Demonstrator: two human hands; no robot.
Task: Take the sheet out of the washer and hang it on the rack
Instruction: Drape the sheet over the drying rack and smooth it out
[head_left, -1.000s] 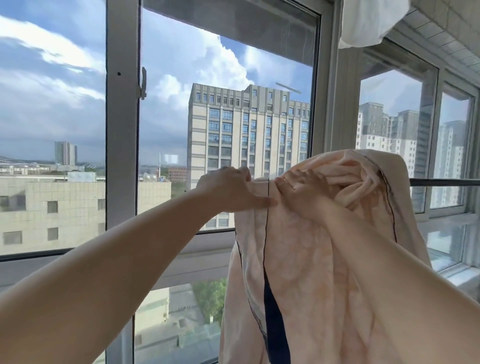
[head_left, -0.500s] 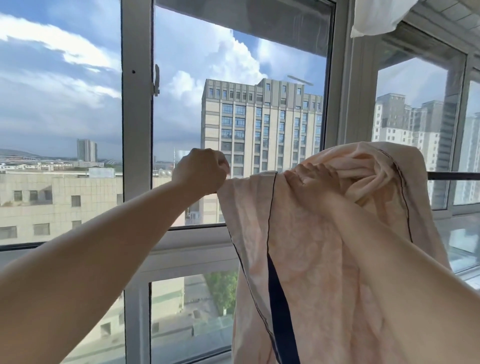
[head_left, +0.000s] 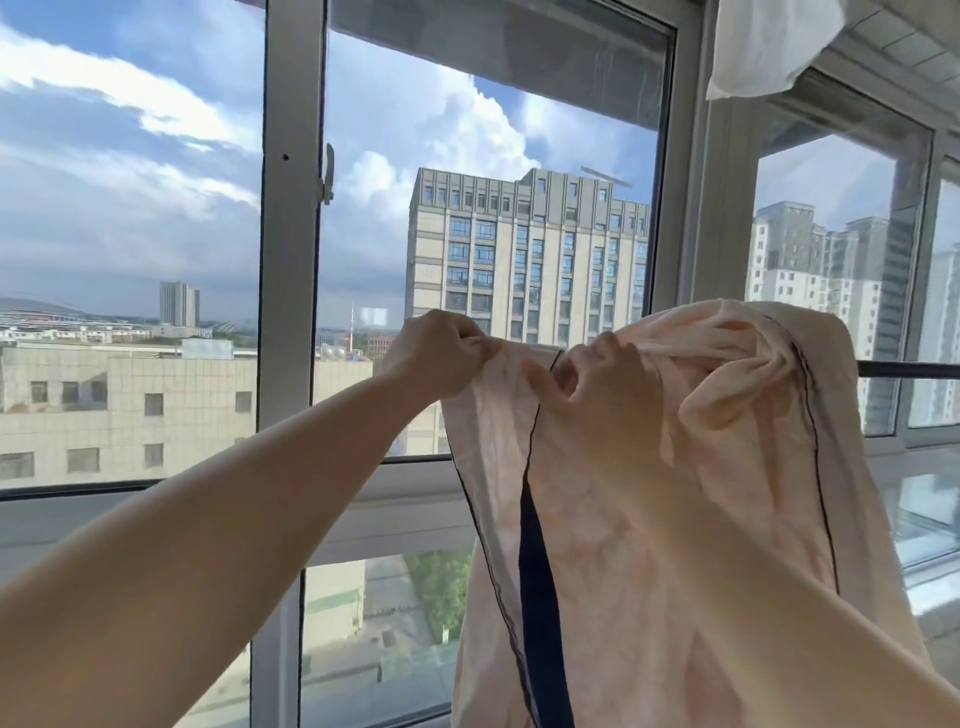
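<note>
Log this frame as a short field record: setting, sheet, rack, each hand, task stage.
setting: by large windows, city buildings outside
sheet: pale pink sheet with dark trim, draped over the rail, bunched at its right
rack: dark horizontal rail, mostly covered
left hand: left hand pinches the sheet's top left edge
right hand: right hand grips the sheet's top
stage: on rack, not yet spread flat

Head-worn view, forward, near hands (head_left: 519, 364)

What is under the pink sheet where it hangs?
The dark rail sticks out right of the sheet. Under the cloth the rail is hidden.
</note>
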